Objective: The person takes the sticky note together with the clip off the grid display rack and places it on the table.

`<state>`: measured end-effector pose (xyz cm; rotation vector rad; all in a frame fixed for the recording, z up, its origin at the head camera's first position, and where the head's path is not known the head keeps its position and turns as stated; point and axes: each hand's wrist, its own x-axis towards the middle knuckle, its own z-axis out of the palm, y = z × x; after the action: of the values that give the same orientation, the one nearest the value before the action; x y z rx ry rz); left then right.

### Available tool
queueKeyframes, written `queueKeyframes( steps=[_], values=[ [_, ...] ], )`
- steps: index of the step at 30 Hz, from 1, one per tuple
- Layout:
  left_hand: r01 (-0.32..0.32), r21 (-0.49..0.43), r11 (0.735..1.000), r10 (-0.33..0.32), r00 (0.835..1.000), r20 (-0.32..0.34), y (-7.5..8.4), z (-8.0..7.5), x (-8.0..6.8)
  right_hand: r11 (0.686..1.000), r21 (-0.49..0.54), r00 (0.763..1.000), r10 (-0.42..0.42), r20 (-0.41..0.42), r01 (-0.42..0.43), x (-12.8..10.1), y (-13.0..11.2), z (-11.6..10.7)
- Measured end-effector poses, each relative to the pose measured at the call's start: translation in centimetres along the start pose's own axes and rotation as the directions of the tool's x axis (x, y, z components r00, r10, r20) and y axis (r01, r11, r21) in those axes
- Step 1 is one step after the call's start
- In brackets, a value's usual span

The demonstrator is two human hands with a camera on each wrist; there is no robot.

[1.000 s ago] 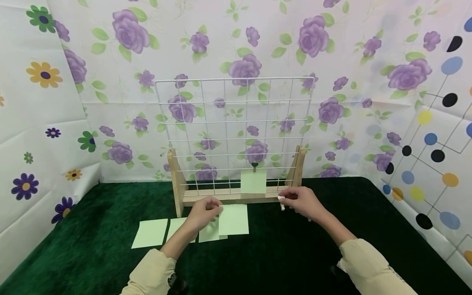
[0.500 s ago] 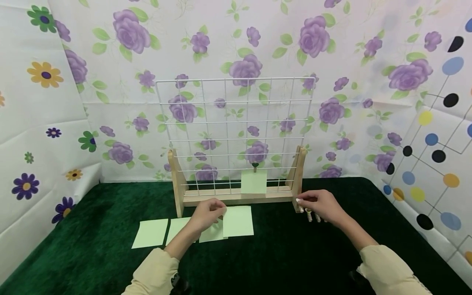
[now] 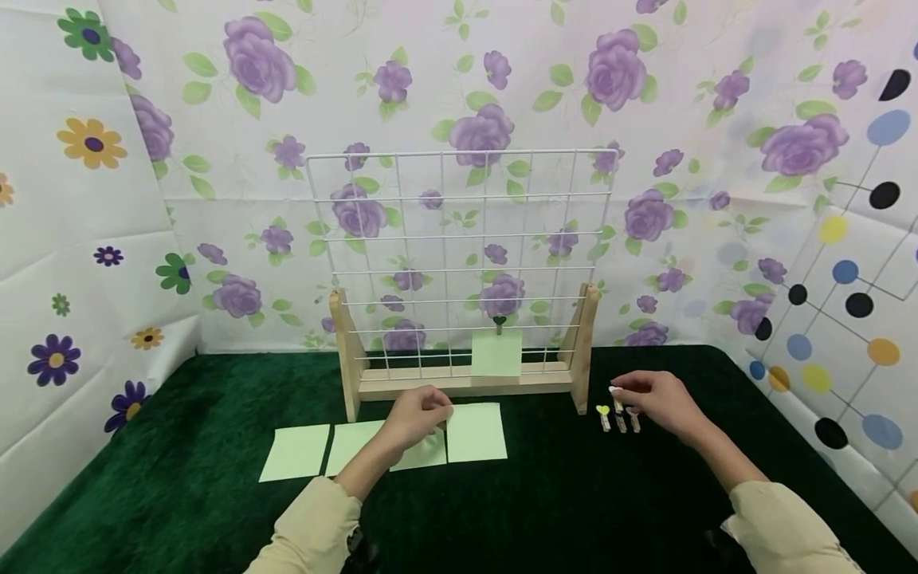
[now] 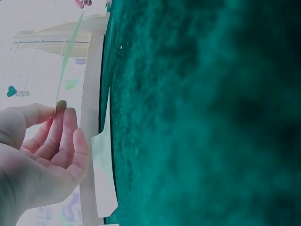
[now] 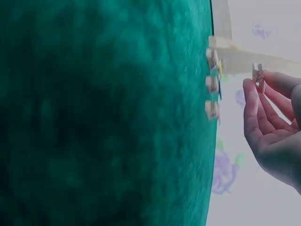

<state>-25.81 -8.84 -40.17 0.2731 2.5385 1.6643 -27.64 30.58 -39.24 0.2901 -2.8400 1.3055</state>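
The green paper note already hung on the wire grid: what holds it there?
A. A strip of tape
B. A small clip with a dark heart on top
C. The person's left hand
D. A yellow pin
B: the hung note hangs from a small heart-topped clip on the wire grid, with neither hand touching it.

Nothing here can be read: no words, numbers, labels or brand marks show anywhere. The pale green paper squares on the surface are blank, and so is the one clipped to the wire grid. The wall coverings carry only flower and dot patterns.
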Motion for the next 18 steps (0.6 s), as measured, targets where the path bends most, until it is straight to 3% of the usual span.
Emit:
queueKeyframes(
  steps=[18],
  values=[
    [0.035, 0.022, 0.999, -0.035, 0.999, 0.031, 0.3, 0.7, 0.3, 0.992, -0.061, 0.993, 0.114, 0.017, -0.113, -1.1, 2.9, -2.7]
  ],
)
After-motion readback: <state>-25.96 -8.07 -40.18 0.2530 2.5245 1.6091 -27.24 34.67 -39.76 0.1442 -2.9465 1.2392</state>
